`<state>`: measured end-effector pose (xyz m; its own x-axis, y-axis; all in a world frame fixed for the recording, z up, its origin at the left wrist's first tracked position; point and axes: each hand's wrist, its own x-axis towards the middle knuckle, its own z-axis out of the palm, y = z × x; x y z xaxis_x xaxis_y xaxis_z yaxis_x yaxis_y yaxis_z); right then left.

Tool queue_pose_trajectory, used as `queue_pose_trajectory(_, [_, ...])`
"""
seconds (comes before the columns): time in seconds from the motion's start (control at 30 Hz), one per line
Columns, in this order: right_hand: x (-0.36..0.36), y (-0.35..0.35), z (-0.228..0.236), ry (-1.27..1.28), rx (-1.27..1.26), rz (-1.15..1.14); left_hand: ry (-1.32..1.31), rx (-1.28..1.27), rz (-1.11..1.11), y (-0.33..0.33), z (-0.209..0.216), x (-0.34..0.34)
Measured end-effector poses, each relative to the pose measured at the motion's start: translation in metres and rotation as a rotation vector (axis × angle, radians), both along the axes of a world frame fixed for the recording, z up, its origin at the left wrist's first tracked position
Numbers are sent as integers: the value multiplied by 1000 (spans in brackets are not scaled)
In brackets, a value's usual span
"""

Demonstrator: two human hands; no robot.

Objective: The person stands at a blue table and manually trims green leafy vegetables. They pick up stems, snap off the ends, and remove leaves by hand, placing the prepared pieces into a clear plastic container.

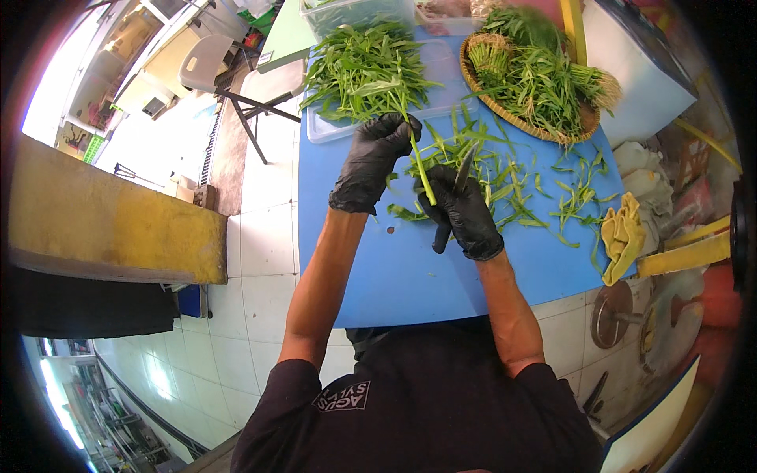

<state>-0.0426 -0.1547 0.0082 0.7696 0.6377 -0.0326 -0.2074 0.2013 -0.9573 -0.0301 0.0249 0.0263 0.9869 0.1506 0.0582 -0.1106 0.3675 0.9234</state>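
Note:
My left hand [374, 158], in a black glove, is closed around a long green water spinach stem [418, 162]. The stem's leafy top points away from me, and its lower end reaches down to my other hand. My right hand [467, 213], gloved in black too, is closed on a small knife [465, 169] whose blade sticks up past the fingers; its dark handle end shows below. The thumb side of that hand is at the stem's cut end, but whether it pinches it I cannot tell. Loose leaves and stem pieces [512, 185] lie beyond and beside the right hand.
A pile of leafy greens [367, 75] rests on a clear plastic lid [319, 128] at the far left. Rooted bundles fill a round woven basket [587, 130] at the far right. A yellow cloth [623, 236] hangs at the blue table's [378, 292] right edge.

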Motion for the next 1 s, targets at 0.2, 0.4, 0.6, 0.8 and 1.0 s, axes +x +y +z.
queue_pose_trajectory(0.2, [-3,-40,-8,-3,-72,10,27,-47,152,16,0,11])
queue_pose_trajectory(0.4, [8,-45,10,-226,-207,-277,-1,45,113,10,5,10])
queue_pose_trajectory(0.6, [-6,-28,31,25,-102,45,-61,133,176,6,-4,15])
queue_pose_trajectory(0.8, [14,-39,-26,-791,-582,-488,-28,312,140,49,-9,11])
queue_pose_trajectory(1.0, [-3,-39,26,-552,-344,-454,-22,715,-5,-23,-5,-4])
